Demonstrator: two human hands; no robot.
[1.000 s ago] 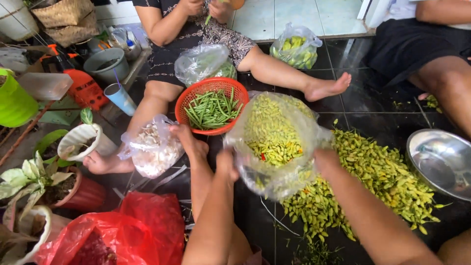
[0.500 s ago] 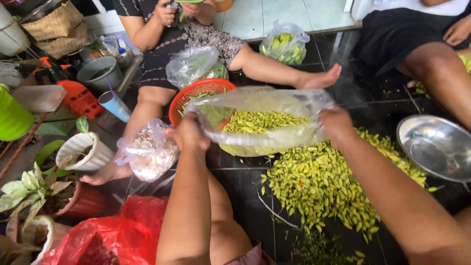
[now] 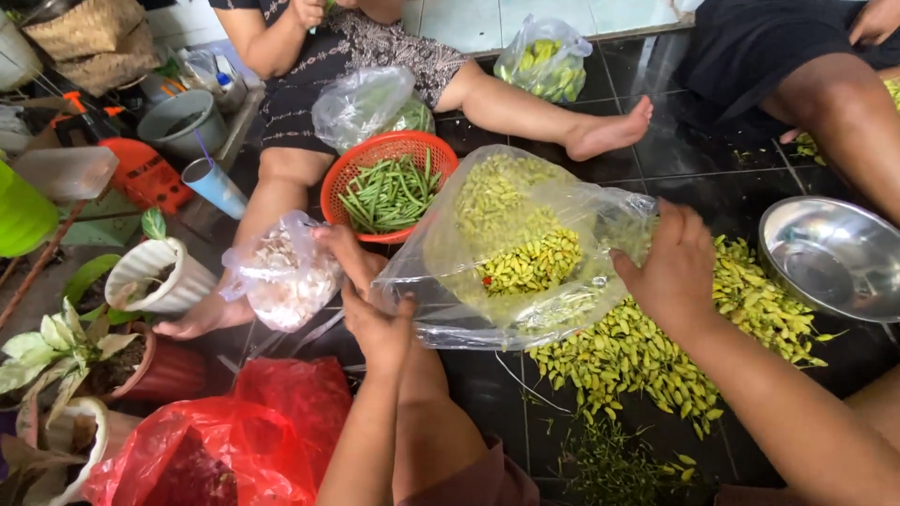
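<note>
Now | left hand (image 3: 375, 319), right hand (image 3: 670, 267) both gripping clear chilli bag (image 3: 516, 253)

Bare floor (image 3: 487, 394) between chilli pile (image 3: 656, 347) and red bag (image 3: 281, 403)

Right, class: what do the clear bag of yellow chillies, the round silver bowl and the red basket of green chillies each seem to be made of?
Clear bag of yellow chillies, held by both hands: thin plastic film, glossy; it crinkles and shows its contents.
Round silver bowl: probably stainless steel; smooth, mirror-like reflections.
Red basket of green chillies: likely moulded plastic; uniform colour, perforated wall.
</note>
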